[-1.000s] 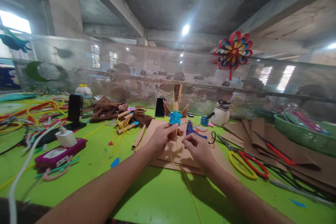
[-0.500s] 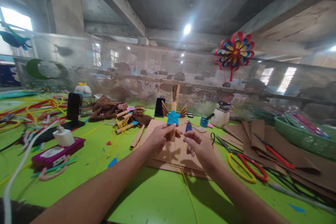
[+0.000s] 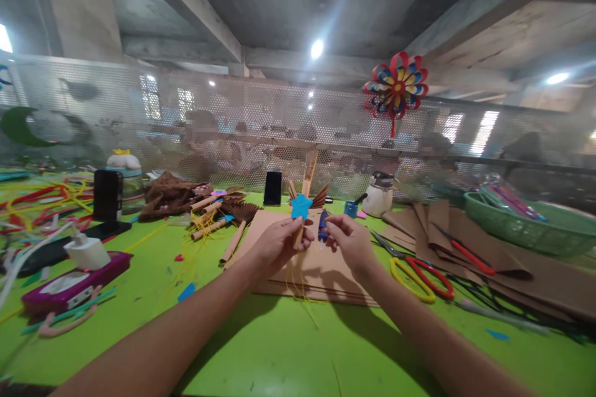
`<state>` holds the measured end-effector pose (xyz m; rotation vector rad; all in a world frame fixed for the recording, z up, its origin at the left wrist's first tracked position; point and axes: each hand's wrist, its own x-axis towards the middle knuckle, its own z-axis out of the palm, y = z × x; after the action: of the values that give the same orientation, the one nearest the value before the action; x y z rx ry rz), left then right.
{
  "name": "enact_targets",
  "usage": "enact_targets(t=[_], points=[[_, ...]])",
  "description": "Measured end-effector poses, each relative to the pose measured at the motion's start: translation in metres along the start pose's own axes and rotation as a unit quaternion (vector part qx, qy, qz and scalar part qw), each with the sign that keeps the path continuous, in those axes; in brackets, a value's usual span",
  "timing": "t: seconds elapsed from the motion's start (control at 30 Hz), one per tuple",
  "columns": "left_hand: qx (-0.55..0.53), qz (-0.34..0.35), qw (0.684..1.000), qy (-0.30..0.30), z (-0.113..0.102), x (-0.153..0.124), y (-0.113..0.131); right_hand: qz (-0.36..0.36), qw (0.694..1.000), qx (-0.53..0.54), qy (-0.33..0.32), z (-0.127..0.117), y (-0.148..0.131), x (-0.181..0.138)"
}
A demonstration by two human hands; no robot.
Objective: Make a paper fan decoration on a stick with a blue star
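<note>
My left hand (image 3: 278,245) is closed round a brown paper fan on a stick (image 3: 305,195) that carries a blue star (image 3: 300,206). It holds the fan upright above a stack of brown cardboard sheets (image 3: 321,273) on the green table. My right hand (image 3: 352,242) is just right of it, thumb and forefinger pinched on a thin yellow strand (image 3: 298,276) that hangs down over the cardboard. A dark blue object (image 3: 323,226) lies on the cardboard behind my right hand's fingers.
Red and yellow scissors (image 3: 419,276) lie right of the cardboard, with more brown sheets (image 3: 503,260) and a green basket (image 3: 531,226) beyond. Finished fans (image 3: 228,217), a black phone (image 3: 272,188), a white pot (image 3: 378,197) and a purple box (image 3: 69,288) stand around. A mesh screen (image 3: 233,130) backs the table.
Both hands have drawn closer together and lifted slightly with the fan. The view has turned right, so everything has shifted left in the picture.
</note>
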<state>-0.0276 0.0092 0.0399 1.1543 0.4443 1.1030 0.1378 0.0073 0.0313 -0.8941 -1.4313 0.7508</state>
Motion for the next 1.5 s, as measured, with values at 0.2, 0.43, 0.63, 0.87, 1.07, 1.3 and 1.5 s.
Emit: enact_targets(t=[0.2, 0.43, 0.63, 0.87, 1.07, 1.3, 1.5], points=[[0.008, -0.017, 1.000, -0.005, 0.000, 0.000, 0.001, -0.082, 0.990, -0.112, -0.021, 0.002, -0.004, -0.008], [0.027, 0.021, 0.999, 0.001, 0.002, 0.000, 0.001, -0.139, 0.977, -0.164, -0.001, 0.001, -0.003, -0.009], [0.028, 0.031, 0.999, 0.025, 0.006, -0.002, 0.002, -0.147, 0.974, -0.173, 0.007, 0.001, -0.002, -0.008], [0.051, 0.047, 0.996, 0.061, 0.002, 0.000, -0.002, -0.152, 0.966, -0.208, 0.001, 0.002, 0.003, -0.007], [0.059, 0.067, 0.993, 0.080, 0.000, 0.002, -0.003, -0.152, 0.965, -0.215, -0.011, 0.004, 0.005, -0.009], [0.058, 0.077, 0.989, 0.114, -0.001, 0.001, -0.002, -0.039, 0.988, -0.108, -0.105, 0.018, -0.002, -0.021], [0.048, 0.071, 0.991, 0.099, -0.003, 0.004, -0.004, 0.008, 0.985, -0.125, -0.123, 0.029, -0.006, -0.029]])
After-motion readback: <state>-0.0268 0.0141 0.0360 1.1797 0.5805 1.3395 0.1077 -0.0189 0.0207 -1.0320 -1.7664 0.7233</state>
